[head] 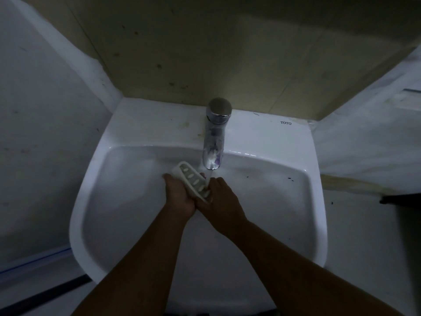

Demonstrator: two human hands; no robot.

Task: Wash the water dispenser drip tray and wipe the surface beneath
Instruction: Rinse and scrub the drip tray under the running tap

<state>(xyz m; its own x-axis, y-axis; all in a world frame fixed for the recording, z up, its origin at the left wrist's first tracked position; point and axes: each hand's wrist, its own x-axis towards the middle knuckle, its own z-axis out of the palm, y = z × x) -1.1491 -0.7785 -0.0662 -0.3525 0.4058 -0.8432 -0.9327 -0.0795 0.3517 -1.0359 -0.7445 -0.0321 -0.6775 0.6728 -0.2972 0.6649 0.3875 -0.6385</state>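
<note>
In the middle of the frame the drip tray (193,180) is over the sink (262,135), just under the tap (215,133), where water seems to run. The left hand (180,195) and the right hand (219,199) both grasp it, fingers (168,178) curled around its edges. I think it is light, stiff plastic, slippery when wet, so the rims are best to hold. The room is dim, with stained walls

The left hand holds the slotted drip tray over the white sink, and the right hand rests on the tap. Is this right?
Not quite. The head view shows the right hand holding the drip tray too, not resting on the tap. The left hand does hold the slotted tray over the white sink.
</note>
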